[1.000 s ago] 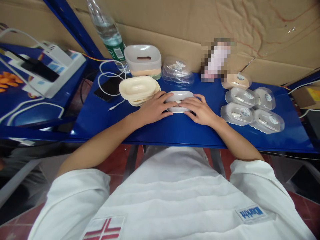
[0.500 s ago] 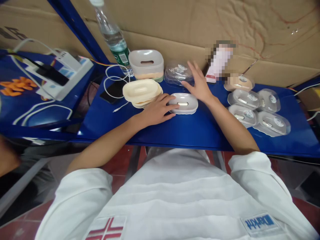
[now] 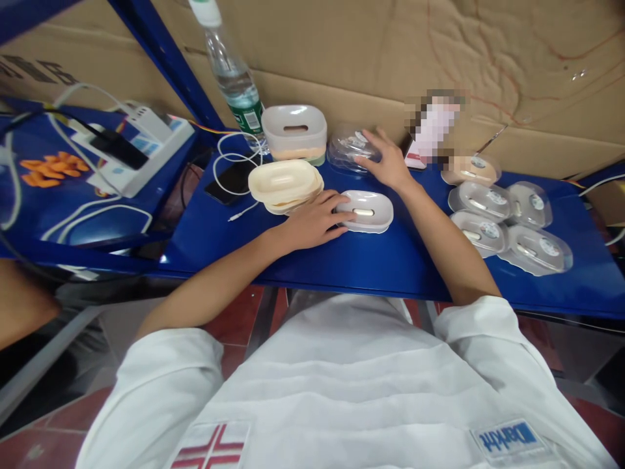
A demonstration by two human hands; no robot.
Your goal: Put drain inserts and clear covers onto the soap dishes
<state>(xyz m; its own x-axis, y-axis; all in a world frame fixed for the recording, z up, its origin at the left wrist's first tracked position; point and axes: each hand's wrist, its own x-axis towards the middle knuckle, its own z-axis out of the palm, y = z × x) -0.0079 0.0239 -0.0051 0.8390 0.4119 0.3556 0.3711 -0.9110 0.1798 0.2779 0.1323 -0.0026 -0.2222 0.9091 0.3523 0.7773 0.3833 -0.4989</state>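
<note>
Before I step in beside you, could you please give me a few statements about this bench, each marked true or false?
1. The left hand touches the front gray dish. True.
2. The right hand rests on that same dish. False: it is at the clear covers.
3. The cream dishes are stacked. True.
4. The bottle has a red label. False: its label is green.
5. The orange pieces lie right of both hands. False: they lie left, near the power strip.
</note>
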